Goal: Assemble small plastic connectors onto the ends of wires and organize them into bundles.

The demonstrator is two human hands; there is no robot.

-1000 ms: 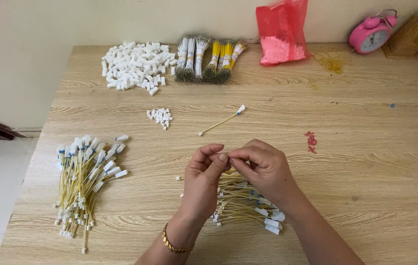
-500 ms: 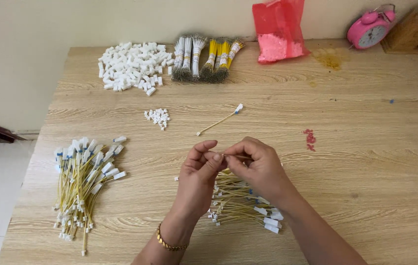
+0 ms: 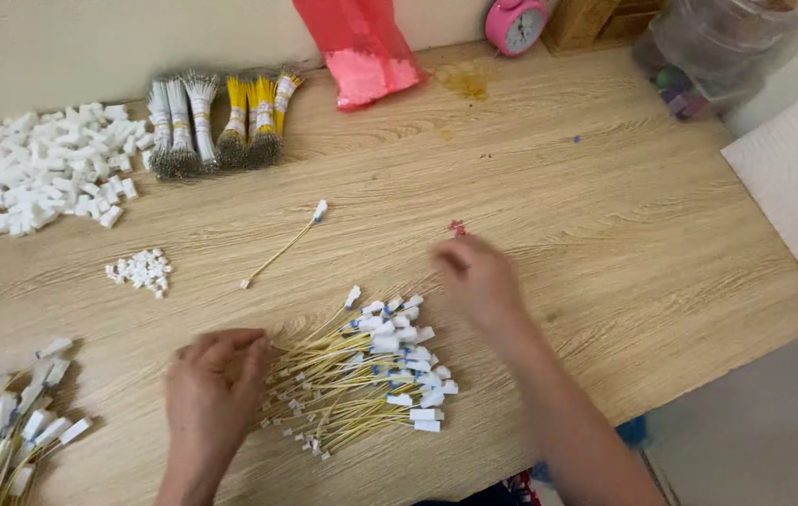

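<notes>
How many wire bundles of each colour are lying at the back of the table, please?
White-banded wire bundles: 3
Yellow-banded wire bundles: 3
Total: 6

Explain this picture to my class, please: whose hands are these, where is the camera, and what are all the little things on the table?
The picture comes from a camera worn on a person's head, looking down at their own two bare hands over a wooden table; no machine is involved. The left hand rests its fingertips on the near end of a pile of thin yellow wires with white end pieces. The right hand is blurred beside that pile's far end, so whether it holds anything cannot be told. A second pile of the same wires lies at the left edge, and one single wire lies alone. Farther back are a heap of white plastic pieces, a tiny cluster of smaller white bits, bundles of grey and yellow wires, a red plastic bag and a pink alarm clock.
</notes>
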